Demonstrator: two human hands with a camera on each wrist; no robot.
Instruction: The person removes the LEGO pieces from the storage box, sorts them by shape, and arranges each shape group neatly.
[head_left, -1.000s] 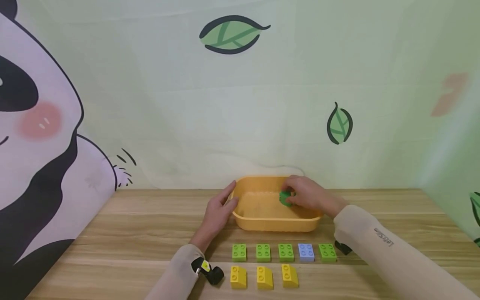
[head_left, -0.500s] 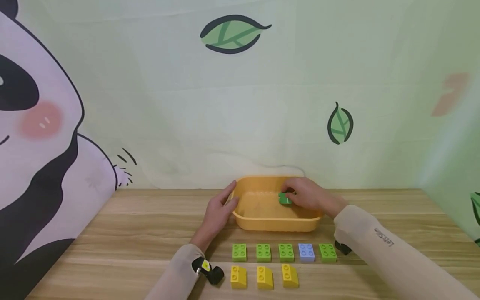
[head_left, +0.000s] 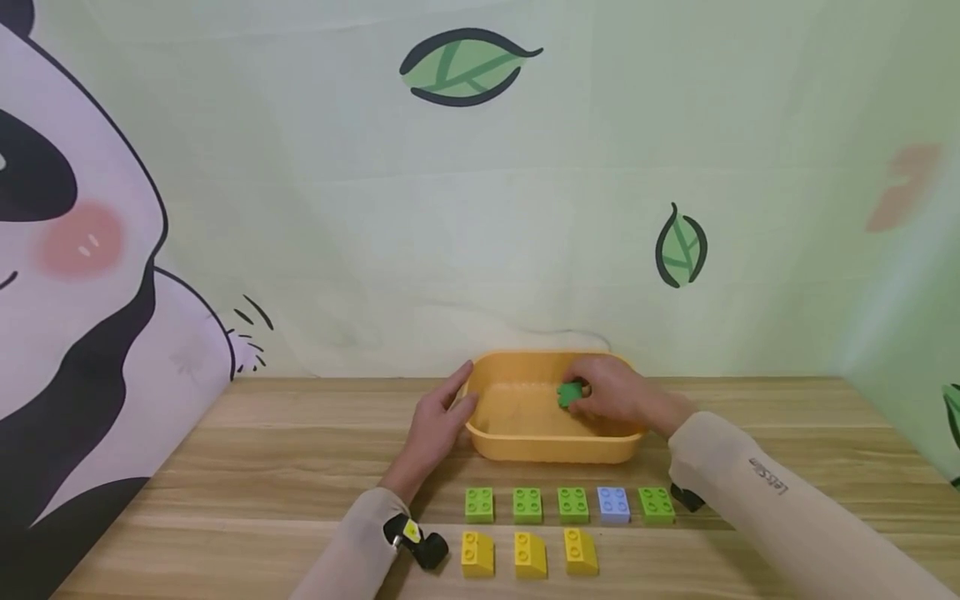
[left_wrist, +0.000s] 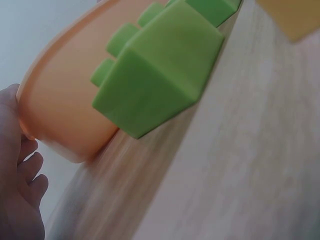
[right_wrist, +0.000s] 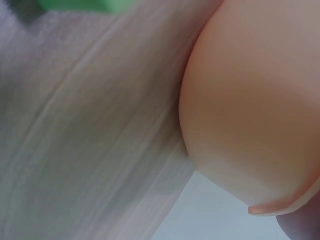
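Observation:
My right hand reaches over the right side of an orange-yellow plastic tub and pinches a dark green toy brick inside it. The brick's right part is hidden by the fingers. At the tub's left end, my left hand holds the rim, thumb and index finger against it. Several light green bricks and one blue brick form a row in front of the tub. Nearer to me lie three yellow sloped bricks. The left wrist view shows a light green brick close up beside the tub.
Everything stands on a wood-grain table. The tub is close to a pale green backdrop with printed leaves and a panda. In the right wrist view the tub's outer wall fills the right side.
The green brick has turned a little between my right fingers while staying over the same spot in the tub. My left hand and the brick rows keep their places.

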